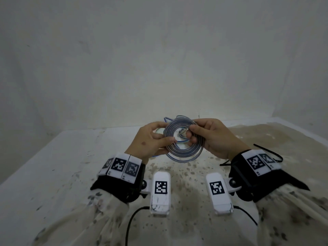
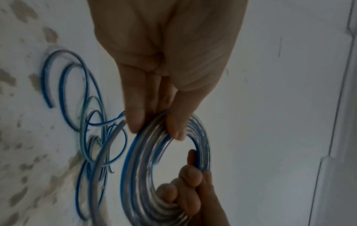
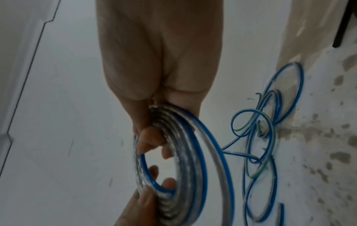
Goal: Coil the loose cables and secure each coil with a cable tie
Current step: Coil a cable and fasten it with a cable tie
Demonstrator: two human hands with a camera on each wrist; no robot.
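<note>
— Nearest the head camera, what showed?

— Two patterned sleeves (image 1: pixel 74 217), then black wrist straps carrying white marker blocks (image 1: pixel 160 191), low over the near edge of the table (image 1: pixel 53 174).

— And the hands?

— Both were raised above the middle of the table, facing each other across one coil (image 1: pixel 182 141). Left hand (image 1: pixel 150 139) pinched the coil's left side, thumb on the near face and fingers (image 2: pixel 135 107) behind, curled round the turns. Right hand (image 1: pixel 213 137) gripped the right side the same way, its fingers (image 3: pixel 148 137) hooked through the coil's opening.

— What was the coil like?

— Several turns of clear cable with a blue stripe, wound fairly flat and tilted toward the camera. The outermost turn sagged loose below the rest.

— Did it touch the table?

— No, it hung in the air between the two hands.

— Anything else on the table?

— Beside the right wrist, toward the right edge, lay black ties (image 1: pixel 266 151); how many I could not tell. Farther back, behind the coil, loose cables (image 2: pixel 90 122) lay tangled on the surface in open loops, blue-striped ones with a greenish one among them. The right half of the table was stained brown and speckled.

— And beyond?

— A plain pale wall (image 1: pixel 159 50) rose behind the far edge.
</note>
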